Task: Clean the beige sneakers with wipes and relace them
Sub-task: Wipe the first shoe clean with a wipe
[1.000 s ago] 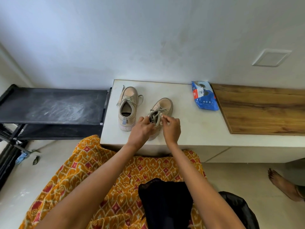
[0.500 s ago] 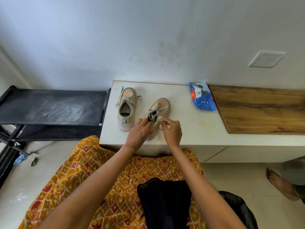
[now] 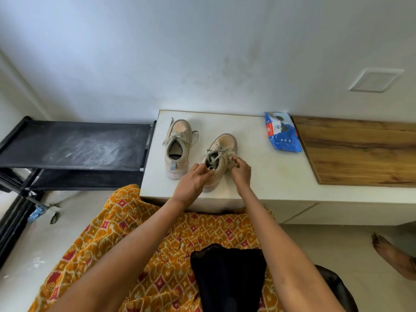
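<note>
Sneakers are both on the white table [image 3: 258,174], toes toward the wall: the left sneaker [image 3: 177,147] stands alone with its lace loosely threaded and ends trailing, and the right sneaker [image 3: 219,159] sits just beside it, angled, under both hands. A blue wipes pack [image 3: 282,135] lies near the wooden board [image 3: 360,152], well apart from the shoes.

From the head view, the likely trouble is the lace [image 3: 217,153]. Its crossings look slack and bunched over the tongue, so a pull on one end could drag the other out of its eyelet or leave uneven lengths. The shoe also stands close to the table's near edge, and a firm tug toward the body might tip or slide it off.

The left hand [image 3: 194,182] reaches in with fingers curled at the collar, its grip apparently pinching a lace end. The right hand [image 3: 240,170] is bent at the wrist, its grip pinching lace at the shoe's outer side.
</note>
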The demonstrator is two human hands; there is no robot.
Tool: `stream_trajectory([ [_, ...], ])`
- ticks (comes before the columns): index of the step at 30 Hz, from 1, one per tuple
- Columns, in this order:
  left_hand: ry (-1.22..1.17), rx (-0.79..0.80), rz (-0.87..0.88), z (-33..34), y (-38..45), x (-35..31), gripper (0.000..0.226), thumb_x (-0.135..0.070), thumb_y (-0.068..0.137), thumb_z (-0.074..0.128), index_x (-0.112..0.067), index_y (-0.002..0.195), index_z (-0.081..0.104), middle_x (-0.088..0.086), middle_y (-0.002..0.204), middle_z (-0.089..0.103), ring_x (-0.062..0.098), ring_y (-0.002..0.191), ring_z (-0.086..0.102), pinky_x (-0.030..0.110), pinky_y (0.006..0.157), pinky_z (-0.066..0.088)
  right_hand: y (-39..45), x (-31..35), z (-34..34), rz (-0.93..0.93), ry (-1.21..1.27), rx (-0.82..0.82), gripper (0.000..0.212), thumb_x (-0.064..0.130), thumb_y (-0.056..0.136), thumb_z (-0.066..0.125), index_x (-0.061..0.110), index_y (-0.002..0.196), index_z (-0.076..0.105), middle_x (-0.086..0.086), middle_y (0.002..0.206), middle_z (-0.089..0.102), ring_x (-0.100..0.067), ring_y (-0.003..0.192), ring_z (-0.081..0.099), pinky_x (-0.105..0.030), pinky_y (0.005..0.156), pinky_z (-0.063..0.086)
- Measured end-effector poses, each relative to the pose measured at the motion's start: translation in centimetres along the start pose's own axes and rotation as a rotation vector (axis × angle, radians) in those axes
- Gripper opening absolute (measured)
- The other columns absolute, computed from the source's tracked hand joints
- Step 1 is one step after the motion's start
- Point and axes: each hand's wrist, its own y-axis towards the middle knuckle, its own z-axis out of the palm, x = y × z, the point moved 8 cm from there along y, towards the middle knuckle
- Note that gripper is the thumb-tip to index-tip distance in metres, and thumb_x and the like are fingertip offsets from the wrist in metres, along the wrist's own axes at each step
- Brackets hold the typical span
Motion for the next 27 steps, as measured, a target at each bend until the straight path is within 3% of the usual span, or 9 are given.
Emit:
stream_trajectory([
  [2, -0.012, -0.001, -0.016, 0.0, 0.0, 0.0, 0.036, -0.018, 0.089, 0.039, -0.007, 0.111, 0.066, 0.008, 0.09, 0.055, 0.017, 0.084, 0.041, 0.033, 0.049, 0.052, -2.2, 0.1, 0.5, 0.001, 0.079, 0.015, 0.037, 0.017, 0.093, 0.047, 0.024, 0.128, 0.058, -0.003, 0.128, 0.06, -0.025, 0.122, 0.048, -0.04, 0.102, 0.043],
  [5, -0.013, -0.006, -0.025, 0.0, -0.1, 0.0, 0.037, -0.019, 0.089, 0.038, -0.007, 0.111, 0.066, 0.008, 0.09, 0.054, 0.017, 0.084, 0.041, 0.035, 0.049, 0.052, -5.5, 0.3, 0.8, 0.006, 0.153, 0.04, 0.04, 0.016, 0.092, 0.047, 0.024, 0.13, 0.056, 0.0, 0.129, 0.059, -0.017, 0.119, 0.05, -0.027, 0.096, 0.043],
  [8, -0.015, -0.001, -0.036, -0.3, 0.0, -0.2, 0.028, -0.01, 0.088, 0.051, -0.006, 0.11, 0.066, 0.009, 0.09, 0.055, 0.019, 0.085, 0.044, 0.036, 0.05, 0.053, -7.5, 0.3, 0.5, 0.019, 0.217, 0.061, 0.037, 0.013, 0.094, 0.046, 0.019, 0.128, 0.058, 0.003, 0.127, 0.061, -0.009, 0.113, 0.053, -0.019, 0.089, 0.041],
  [10, -0.027, -0.001, -0.043, -0.5, 0.0, -0.3, 0.026, -0.003, 0.084, 0.062, -0.005, 0.109, 0.067, 0.009, 0.089, 0.055, 0.021, 0.084, 0.047, 0.036, 0.05, 0.053, -7.6, 0.7, 0.7, 0.006, 0.219, 0.057, 0.035, 0.016, 0.097, 0.044, 0.015, 0.13, 0.057, -0.001, 0.129, 0.059, -0.013, 0.119, 0.052, -0.023, 0.096, 0.042],
  [14, -0.059, -0.006, -0.038, -1.1, 0.3, -0.6, 0.023, 0.0, 0.08, 0.068, -0.006, 0.102, 0.069, 0.007, 0.085, 0.055, 0.023, 0.08, 0.052, 0.033, 0.053, 0.052, -7.6, 0.4, 3.0, 0.057, 0.269, 0.06, 0.045, 0.036, 0.103, 0.027, 0.02, 0.142, 0.041, -0.005, 0.146, 0.042, -0.022, 0.14, 0.028, -0.038, 0.115, 0.024],
  [16, -0.065, 0.003, -0.031, -1.1, 0.5, -0.6, 0.019, -0.001, 0.08, 0.067, -0.006, 0.099, 0.07, 0.006, 0.084, 0.055, 0.023, 0.078, 0.052, 0.033, 0.054, 0.051, -7.2, 0.4, 3.8, 0.071, 0.257, 0.063, 0.049, 0.041, 0.103, 0.019, 0.022, 0.147, 0.03, 0.0, 0.155, 0.026, -0.021, 0.146, 0.009, -0.04, 0.119, 0.008],
  [18, -0.057, 0.017, -0.018, -1.0, 0.8, -0.4, 0.015, 0.0, 0.081, 0.066, -0.007, 0.094, 0.07, 0.007, 0.083, 0.055, 0.023, 0.077, 0.051, 0.036, 0.054, 0.05, -5.7, 0.6, 3.5, 0.06, 0.202, 0.043, 0.051, 0.041, 0.103, 0.015, 0.021, 0.149, 0.025, 0.0, 0.157, 0.022, -0.022, 0.147, 0.005, -0.037, 0.12, 0.001],
  [24, -0.03, 0.026, -0.003, -0.8, 1.0, -0.3, 0.013, 0.002, 0.079, 0.068, -0.007, 0.088, 0.069, 0.006, 0.082, 0.056, 0.023, 0.073, 0.05, 0.036, 0.05, 0.049, -0.8, 0.5, 1.8, 0.189, 0.074, 0.11, 0.055, 0.045, 0.101, 0.019, 0.023, 0.151, 0.016, -0.001, 0.158, 0.016, -0.028, 0.146, 0.005, -0.046, 0.118, 0.007],
  [27, -0.037, 0.019, -0.004, -0.7, 0.8, -0.3, 0.015, 0.002, 0.078, 0.069, -0.008, 0.089, 0.069, 0.006, 0.081, 0.055, 0.023, 0.072, 0.05, 0.036, 0.048, 0.048, -1.2, 0.6, 1.9, 0.146, 0.103, 0.113, 0.054, 0.049, 0.098, 0.024, 0.025, 0.144, 0.036, -0.005, 0.148, 0.039, -0.028, 0.137, 0.032, -0.047, 0.114, 0.025],
])
